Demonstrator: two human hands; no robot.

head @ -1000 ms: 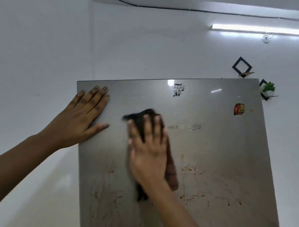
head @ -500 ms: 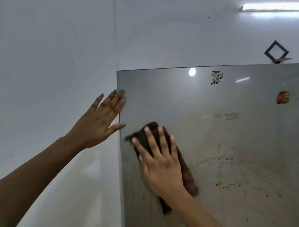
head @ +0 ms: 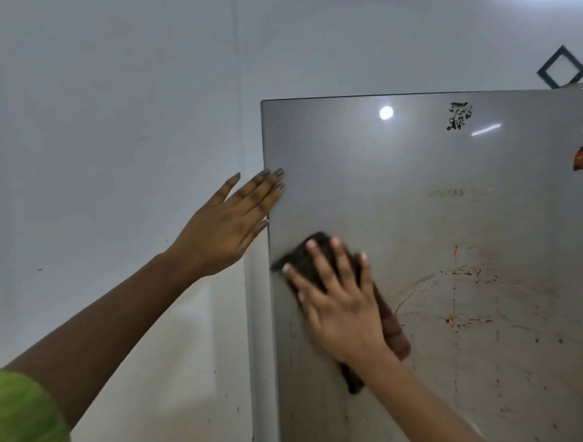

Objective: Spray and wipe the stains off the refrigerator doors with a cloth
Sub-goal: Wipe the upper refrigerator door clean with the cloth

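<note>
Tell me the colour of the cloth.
Dark brown; the cloth shows best in the head view, under the right hand.

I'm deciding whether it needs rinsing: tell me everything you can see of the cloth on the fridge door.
The cloth is dark brown and soft-looking, bunched into a long pad. It lies flat against the grey refrigerator door near its left edge, slanting from upper left to lower right. The right hand presses it with spread, straight fingers, hiding its middle. Reddish stains lie to its right.

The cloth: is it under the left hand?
No, the right hand presses the cloth flat on the door, while the left hand rests at the door's edge.
</note>
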